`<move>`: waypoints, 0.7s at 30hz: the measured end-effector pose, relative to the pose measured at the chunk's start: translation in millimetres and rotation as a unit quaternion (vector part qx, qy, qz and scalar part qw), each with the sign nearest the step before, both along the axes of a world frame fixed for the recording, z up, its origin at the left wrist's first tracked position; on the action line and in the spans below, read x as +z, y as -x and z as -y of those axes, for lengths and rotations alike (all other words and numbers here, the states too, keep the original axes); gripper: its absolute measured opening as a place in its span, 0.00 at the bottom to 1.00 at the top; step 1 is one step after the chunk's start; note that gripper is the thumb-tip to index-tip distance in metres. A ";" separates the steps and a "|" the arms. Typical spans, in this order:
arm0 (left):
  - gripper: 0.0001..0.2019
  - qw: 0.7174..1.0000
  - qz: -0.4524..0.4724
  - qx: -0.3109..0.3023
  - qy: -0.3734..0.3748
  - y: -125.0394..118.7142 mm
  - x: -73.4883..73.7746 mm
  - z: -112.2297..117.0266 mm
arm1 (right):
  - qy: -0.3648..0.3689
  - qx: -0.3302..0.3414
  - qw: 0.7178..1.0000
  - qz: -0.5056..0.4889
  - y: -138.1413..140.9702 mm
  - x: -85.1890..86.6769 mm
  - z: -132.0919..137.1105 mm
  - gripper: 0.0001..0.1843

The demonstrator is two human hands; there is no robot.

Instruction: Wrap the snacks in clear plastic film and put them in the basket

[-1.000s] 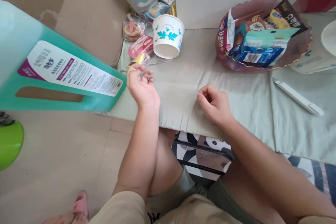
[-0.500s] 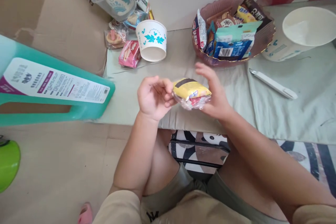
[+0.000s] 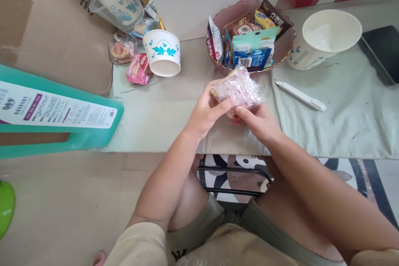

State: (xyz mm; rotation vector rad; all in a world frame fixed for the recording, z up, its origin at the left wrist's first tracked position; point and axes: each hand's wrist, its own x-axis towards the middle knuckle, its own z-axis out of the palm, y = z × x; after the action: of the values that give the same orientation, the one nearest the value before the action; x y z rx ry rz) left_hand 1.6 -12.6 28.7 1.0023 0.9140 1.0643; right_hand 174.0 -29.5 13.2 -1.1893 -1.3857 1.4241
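Observation:
A snack packet wrapped in shiny clear plastic [image 3: 239,89] is held up over the cloth-covered surface, its crinkled clear side facing me. My left hand [image 3: 207,110] grips its left side, with the thumb across the front. My right hand [image 3: 260,120] closes on its lower right corner, thumb on the near face. Just beyond the packet stands a pinkish scalloped bowl [image 3: 285,52] holding several packaged snacks, among them a blue packet [image 3: 252,59] with a barcode. The far side of the held packet and most of my fingertips are hidden.
A white utility knife [image 3: 301,94] lies right of my hands, near a large paper tub [image 3: 330,35] and a dark flat device [image 3: 383,52]. On the left are a tipped paper cup [image 3: 162,52], a pink packet [image 3: 139,69], stacked cups [image 3: 120,2] and a green jug [image 3: 115,110].
The packet has been turned over, from its yellow side to its clear crinkled side. Both hands have closed on it. The view has shifted right, bringing the dark device into sight.

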 end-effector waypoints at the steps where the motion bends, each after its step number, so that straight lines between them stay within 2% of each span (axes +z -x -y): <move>1: 0.31 1.000 -0.004 0.016 0.005 -3.9 -0.6 -1.0 | -0.032 -0.009 0.998 0.048 -6.8 2.4 1.4 0.27; 3: 0.30 0.998 -0.024 0.049 0.012 -8.4 -2.6 -4.5 | -0.103 -0.063 0.980 0.158 -24.4 5.0 1.8 0.23; 4: 0.29 0.997 -0.040 0.059 0.012 -9.8 -4.3 -6.7 | -0.136 -0.103 0.961 0.216 -35.3 4.2 0.5 0.19; 6: 0.28 0.995 -0.074 0.065 0.006 -12.1 -8.5 -11.0 | -0.188 -0.186 0.906 0.330 -60.2 -2.6 -4.6 0.13; 9: 0.29 0.994 -0.091 0.054 0.017 -17.8 -14.7 -16.5 | -0.199 -0.251 0.825 0.466 -98.6 -21.7 -14.5 0.23; 11: 0.29 0.995 -0.081 0.055 0.022 -23.3 -15.9 -19.5 | -0.182 -0.249 0.805 0.506 -118.2 -32.8 -18.6 0.20; 13: 0.27 0.996 -0.070 0.050 0.019 -28.5 -14.0 -22.1 | -0.177 -0.228 0.810 0.510 -129.0 -36.9 -19.2 0.14; 15: 0.25 0.997 -0.064 0.031 0.026 -32.5 -10.2 -24.0 | -0.179 -0.208 0.828 0.488 -130.4 -32.8 -16.4 0.12; 18: 0.27 0.997 -0.064 0.008 0.052 -35.1 -6.5 -25.9 | -0.170 -0.206 0.876 0.402 -119.8 -17.6 -8.4 0.13; 21: 0.31 0.995 -0.075 0.007 0.071 -34.6 -9.1 -26.8 | -0.164 -0.192 0.922 0.294 -105.2 -4.2 -0.9 0.13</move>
State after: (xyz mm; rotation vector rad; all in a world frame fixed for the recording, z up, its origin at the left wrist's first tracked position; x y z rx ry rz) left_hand 36.2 14.2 19.7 0.9675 1.1060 0.9309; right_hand 279.2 -28.6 9.0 -1.6199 -1.5855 0.5422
